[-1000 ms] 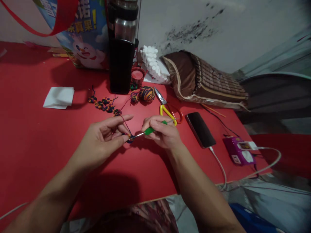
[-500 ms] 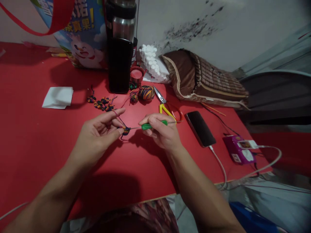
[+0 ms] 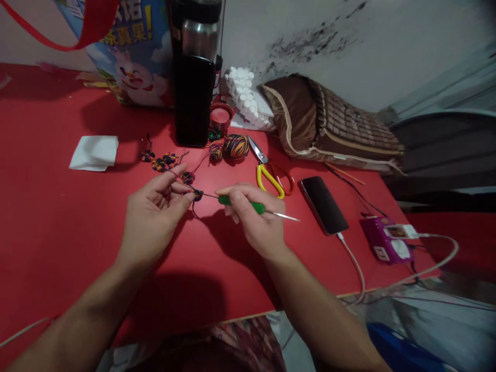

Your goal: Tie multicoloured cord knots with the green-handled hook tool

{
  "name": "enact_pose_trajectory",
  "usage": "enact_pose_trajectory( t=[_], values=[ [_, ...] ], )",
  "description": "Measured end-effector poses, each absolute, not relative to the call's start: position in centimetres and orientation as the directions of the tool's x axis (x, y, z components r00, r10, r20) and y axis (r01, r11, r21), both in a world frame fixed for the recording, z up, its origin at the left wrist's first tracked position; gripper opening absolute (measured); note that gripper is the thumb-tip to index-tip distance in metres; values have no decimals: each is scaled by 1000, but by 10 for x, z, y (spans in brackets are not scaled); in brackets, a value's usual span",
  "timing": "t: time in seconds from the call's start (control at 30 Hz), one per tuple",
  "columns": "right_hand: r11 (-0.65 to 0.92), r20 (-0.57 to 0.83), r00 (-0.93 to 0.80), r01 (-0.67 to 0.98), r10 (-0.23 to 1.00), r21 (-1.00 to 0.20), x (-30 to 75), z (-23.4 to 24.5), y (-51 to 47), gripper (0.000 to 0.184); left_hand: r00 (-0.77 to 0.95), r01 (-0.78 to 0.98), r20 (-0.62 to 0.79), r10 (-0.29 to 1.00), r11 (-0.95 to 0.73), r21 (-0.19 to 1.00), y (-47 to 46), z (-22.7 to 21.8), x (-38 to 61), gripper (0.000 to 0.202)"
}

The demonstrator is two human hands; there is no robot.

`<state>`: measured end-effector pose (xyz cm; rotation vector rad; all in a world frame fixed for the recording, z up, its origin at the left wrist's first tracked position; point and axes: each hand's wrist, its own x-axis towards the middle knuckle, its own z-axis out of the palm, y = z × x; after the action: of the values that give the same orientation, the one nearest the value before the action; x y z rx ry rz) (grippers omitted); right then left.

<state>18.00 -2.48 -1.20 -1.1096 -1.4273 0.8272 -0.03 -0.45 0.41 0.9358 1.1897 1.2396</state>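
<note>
Between the thumb and fingers of my left hand (image 3: 157, 206) is a small dark crochet piece (image 3: 198, 195) in multicoloured yarn, a loose tail hanging below it. A strand of yarn runs up past my raised index finger. My right hand (image 3: 253, 217) grips a crochet hook (image 3: 225, 200) by its green handle; the metal tip meets the crochet piece, and the other metal end sticks out to the right. Beyond my left hand lie several small finished crochet pieces (image 3: 158, 164). A yarn ball (image 3: 236, 147) in orange, purple and dark blue rests farther back.
Yellow-and-red scissors (image 3: 270, 178) lie right of the yarn. A phone (image 3: 323, 205) on a white cable and a purple box (image 3: 382, 240) are at the right. A dark phone (image 3: 192, 101) leans on a metal bottle (image 3: 199, 39). Folded white paper (image 3: 94, 153) lies left; a brown cushion (image 3: 333, 119) stands behind.
The crochet hook has tilted, its rear end now pointing lower right. The crochet piece has shifted slightly up and left, and another small piece now shows beyond my left fingers.
</note>
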Motion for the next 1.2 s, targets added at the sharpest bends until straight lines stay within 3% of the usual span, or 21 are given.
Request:
enact_pose_trajectory(
  t=[0.1, 0.23, 0.57, 0.7, 0.8, 0.9, 1.0, 1.1, 1.2],
  values=[
    [481, 521, -20, 414, 854, -773, 170, -13, -32, 24, -95, -147, -140, 986, 125, 981, -5, -3, 2, 52],
    [625, 662, -153, 535, 734, -569, 164, -20, -34, 22, -103, -238, -199, 974, 170, 956, -4, -7, 3, 50],
    [624, 628, -145, 411, 764, -664, 166, -24, -27, 20, -16, -348, -362, 932, 334, 876, 1, 3, 0, 69],
    [678, 642, -245, 411, 726, -610, 173, -30, -21, 24, 128, -448, -500, 856, 500, 741, 3, 7, -3, 57],
    [768, 691, -361, 441, 626, -465, 179, -34, -16, 28, 217, -484, -594, 775, 614, 624, 7, 9, -6, 45],
    [805, 740, -446, 552, 504, -216, 178, -35, -15, 27, 254, -485, -632, 732, 662, 572, 9, 10, -7, 36],
    [721, 711, -501, 693, 494, -13, 170, -32, -21, 27, 191, -482, -554, 811, 569, 667, 5, 9, -5, 38],
    [662, 689, -500, 748, 525, 39, 164, -29, -26, 28, 28, -368, -332, 943, 319, 873, 0, 5, -2, 51],
    [655, 720, -478, 754, 504, 42, 162, -28, -27, 25, -19, -174, -125, 992, 119, 977, -5, -1, 1, 59]
  ],
)
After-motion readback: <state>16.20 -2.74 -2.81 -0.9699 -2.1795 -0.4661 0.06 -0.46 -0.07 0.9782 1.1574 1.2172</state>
